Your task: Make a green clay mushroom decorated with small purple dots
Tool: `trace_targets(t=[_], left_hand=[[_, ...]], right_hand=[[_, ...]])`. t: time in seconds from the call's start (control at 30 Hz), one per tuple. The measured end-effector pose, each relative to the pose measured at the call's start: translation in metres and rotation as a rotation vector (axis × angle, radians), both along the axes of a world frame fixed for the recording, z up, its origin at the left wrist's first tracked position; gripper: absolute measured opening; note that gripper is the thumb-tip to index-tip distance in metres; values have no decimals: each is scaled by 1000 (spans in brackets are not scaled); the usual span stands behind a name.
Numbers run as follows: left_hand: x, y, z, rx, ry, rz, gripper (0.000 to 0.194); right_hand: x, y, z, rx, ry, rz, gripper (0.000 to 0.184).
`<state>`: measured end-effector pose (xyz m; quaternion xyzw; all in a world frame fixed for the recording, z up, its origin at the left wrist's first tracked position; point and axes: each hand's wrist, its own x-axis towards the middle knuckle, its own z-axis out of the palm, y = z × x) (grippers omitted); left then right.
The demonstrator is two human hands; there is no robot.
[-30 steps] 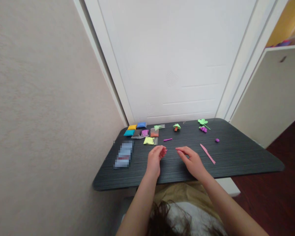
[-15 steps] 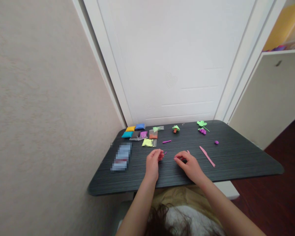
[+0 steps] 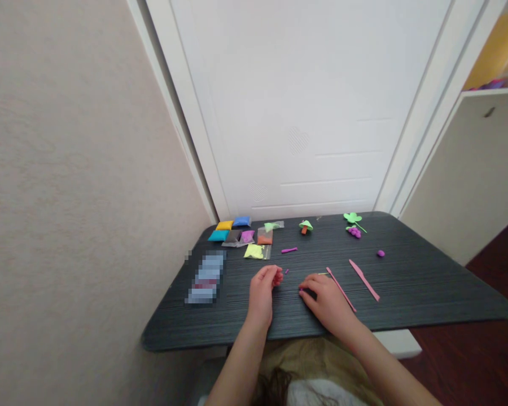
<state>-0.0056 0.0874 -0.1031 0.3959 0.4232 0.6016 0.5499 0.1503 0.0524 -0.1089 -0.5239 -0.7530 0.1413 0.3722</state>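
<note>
My left hand (image 3: 264,287) rests on its side on the dark table (image 3: 237,321), its fingers curled in. Whatever may be inside them is hidden. Close to its fingertips lies a tiny purple clay bit (image 3: 287,271). Facing it, my right hand (image 3: 324,299) is low over the tabletop, thumb and forefinger pinched around a small purple piece of clay (image 3: 301,290). Just right of that hand lie a thin pink modelling stick (image 3: 342,291) and a pink plastic knife (image 3: 364,280). A thin yellow stick (image 3: 323,274) shows partly behind the knuckles. Farther back is a purple clay roll (image 3: 289,250).
Bags of coloured clay (image 3: 248,237) are grouped at the back left, above a blurred pale-blue item (image 3: 207,277). A clay mushroom (image 3: 305,226), green clover (image 3: 353,217), purple clay cluster (image 3: 354,232) and purple ball (image 3: 380,254) stand toward the back and right. A white door (image 3: 296,113) borders the table.
My right hand has come down toward the tabletop and turned palm-down, uncovering the pink stick beside it. My left hand stays curled in about the same place. The view has shifted slightly.
</note>
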Motion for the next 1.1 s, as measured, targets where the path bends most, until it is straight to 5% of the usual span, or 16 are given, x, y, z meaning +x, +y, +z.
trace_targets(t=[0.37,0.7,1.1], left_hand=[[-1,0,-1,-18,-4,-6,20],[-2,0,0,-31,19,-13,21],[-1,0,0,3,142,-21,24]], right_hand=[[2,0,1,14,-54,-45,16],[61,18,14,47,-236,-193,17],[51,29,8,7,-390,-197,19]])
